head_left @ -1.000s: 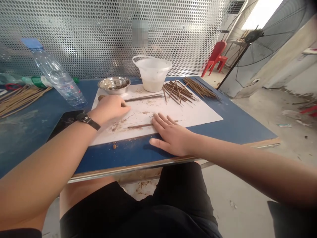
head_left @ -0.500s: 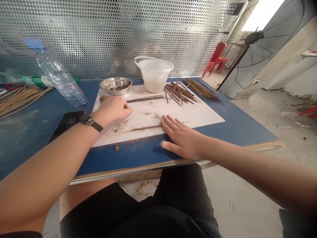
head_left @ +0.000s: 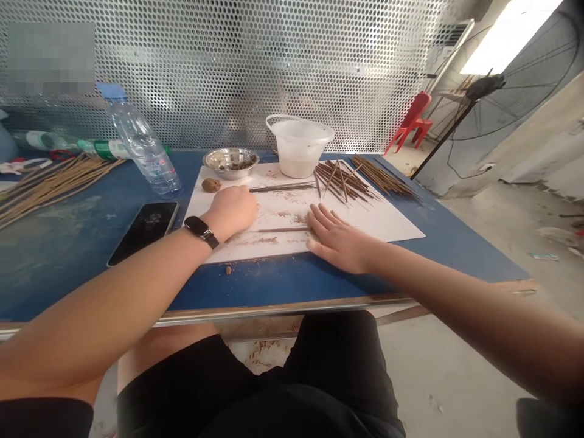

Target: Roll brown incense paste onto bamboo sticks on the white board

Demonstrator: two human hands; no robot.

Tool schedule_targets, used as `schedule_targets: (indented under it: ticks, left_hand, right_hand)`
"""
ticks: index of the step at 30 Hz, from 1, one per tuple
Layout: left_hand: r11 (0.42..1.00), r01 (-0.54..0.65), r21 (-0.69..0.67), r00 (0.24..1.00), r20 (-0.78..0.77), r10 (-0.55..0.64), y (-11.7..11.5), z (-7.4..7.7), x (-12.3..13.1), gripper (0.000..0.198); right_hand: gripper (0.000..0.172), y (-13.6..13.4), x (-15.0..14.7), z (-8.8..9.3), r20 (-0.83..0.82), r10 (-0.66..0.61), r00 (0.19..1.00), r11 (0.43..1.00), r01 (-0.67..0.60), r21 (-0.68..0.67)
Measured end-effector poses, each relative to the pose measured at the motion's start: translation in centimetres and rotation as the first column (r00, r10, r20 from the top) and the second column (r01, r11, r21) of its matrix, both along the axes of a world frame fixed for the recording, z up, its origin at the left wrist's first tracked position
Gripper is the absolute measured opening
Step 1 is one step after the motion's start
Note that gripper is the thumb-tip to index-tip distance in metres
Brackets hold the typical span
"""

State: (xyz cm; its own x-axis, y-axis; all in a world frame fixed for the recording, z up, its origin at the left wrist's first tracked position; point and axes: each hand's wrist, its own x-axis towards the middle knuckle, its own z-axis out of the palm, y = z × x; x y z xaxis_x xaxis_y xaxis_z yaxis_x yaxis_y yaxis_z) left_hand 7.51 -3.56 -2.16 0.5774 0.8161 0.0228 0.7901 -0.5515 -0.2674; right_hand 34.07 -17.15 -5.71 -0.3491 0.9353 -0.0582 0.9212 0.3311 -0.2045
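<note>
My right hand lies flat on the white board, fingers stretched over the right end of a thin brown stick. My left hand, with a dark watch on its wrist, rests at the board's left part with fingers curled; what they hold, if anything, is hidden. Just beyond it are a brown lump and a row of thin dark sticks. Brown crumbs are scattered between my hands. Coated brown sticks lie in a loose pile at the board's right.
Behind the board's back edge area stand a metal bowl with dark bits and a white bucket. To the left are a phone, a leaning plastic bottle and tan strips. More sticks lie at the back right.
My right hand has moved back toward me over the stick, which now looks thinner and straighter. My left hand has shifted away from the lump, uncovering it. The view has turned slightly left.
</note>
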Motion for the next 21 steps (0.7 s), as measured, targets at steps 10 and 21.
schedule_targets:
  ticks: [10, 21]
  left_hand:
    - [0.999, -0.014, -0.037, 1.0, 0.012, 0.015, 0.0, 0.5, -0.1, 0.053]
    - [0.997, -0.03, -0.065, 0.999, 0.011, 0.031, -0.2, 1.3, -0.2, 0.048]
  right_hand:
    - [0.114, -0.6, 2.2, -0.8, -0.024, 0.024, 0.999, 1.0, -0.024, 0.013]
    - [0.105, -3.9, 2.9, -1.1, 0.03, 0.103, 0.994, 0.989, -0.105, 0.103]
